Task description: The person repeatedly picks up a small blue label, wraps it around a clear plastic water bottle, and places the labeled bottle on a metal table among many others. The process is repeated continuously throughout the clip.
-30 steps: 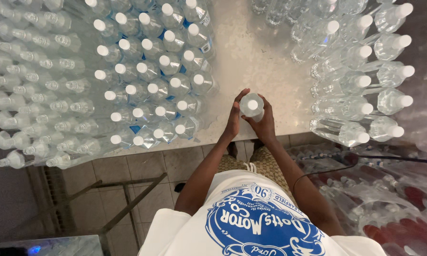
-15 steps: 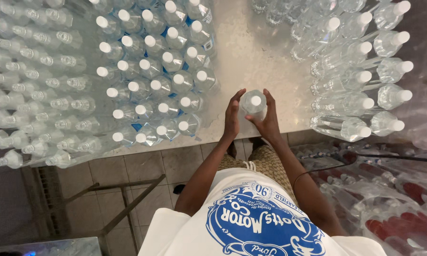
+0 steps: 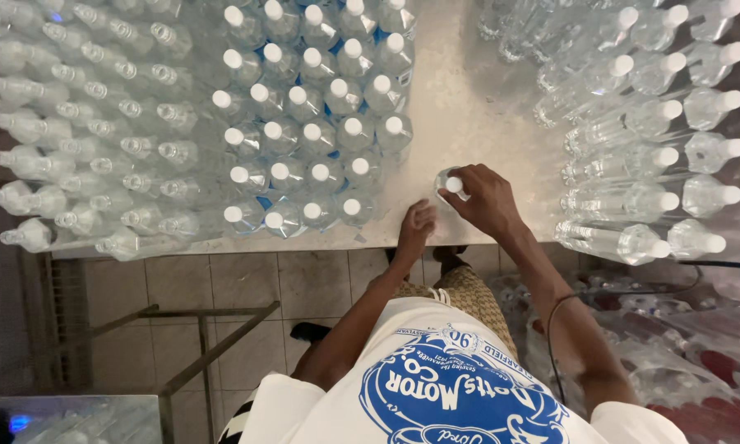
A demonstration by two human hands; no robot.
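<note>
One clear bottle point(image 3: 450, 186) stands upright on the pale table point(image 3: 460, 90), long axis toward the camera. Left hand point(image 3: 417, 227), loosely curled, rests at the table edge just below-left; right hand point(image 3: 492, 200) closes on the bottle near its white cap point(image 3: 454, 185), between the bottle rows.
</note>
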